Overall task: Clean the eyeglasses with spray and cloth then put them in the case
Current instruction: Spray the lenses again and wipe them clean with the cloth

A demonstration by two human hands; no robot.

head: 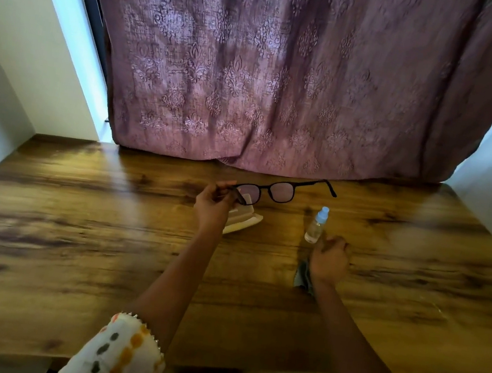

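Sleeves [120,356], white with orange and grey spots, sit nearest to me, short of the spray bottle [317,225] I use as my landmark. Nearer than the bottle and just to its right, my right hand [330,258] rests low over the wooden table [70,240], fingers curled in on a dark cloth [303,274] that pokes out below the wrist; motion blur keeps me from telling how tightly they close. The bottle stands upright, clear with a pale blue cap, just beside those knuckles; whether they touch it I cannot tell. Left of the bottle, my left hand [214,207] pinches one temple arm of the glasses [273,190] between thumb and fingertips, holding the dark frame raised above the table, the other arm pointing away past the bottle. Under that hand lies a pale open case [246,220]. Beyond the bottle hangs a mauve patterned curtain [286,80].
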